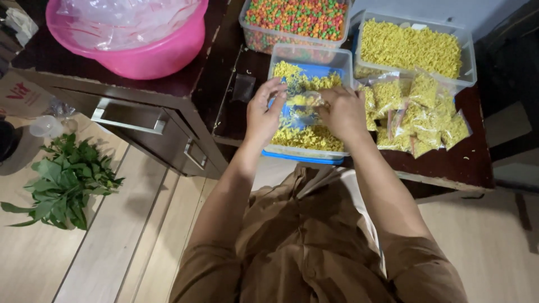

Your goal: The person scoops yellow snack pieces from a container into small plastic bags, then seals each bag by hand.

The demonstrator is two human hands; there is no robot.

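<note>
While filled snack packets (pixel 418 115) pile on the dark wooden table (pixel 449 163), left hand (pixel 263 115) and right hand (pixel 343 111) pinch a small clear bag (pixel 306 101) over the blue-lidded tub (pixel 306 154).

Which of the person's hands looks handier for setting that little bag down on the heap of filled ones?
Probably the right hand: it grips the small bag on the side nearest the filled bags. The left hand would have to cross over.

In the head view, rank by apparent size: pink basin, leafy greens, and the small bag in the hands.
1. Pink basin, though cut off at the frame's top.
2. Leafy greens.
3. Small bag, held between left hand and right hand.
</note>
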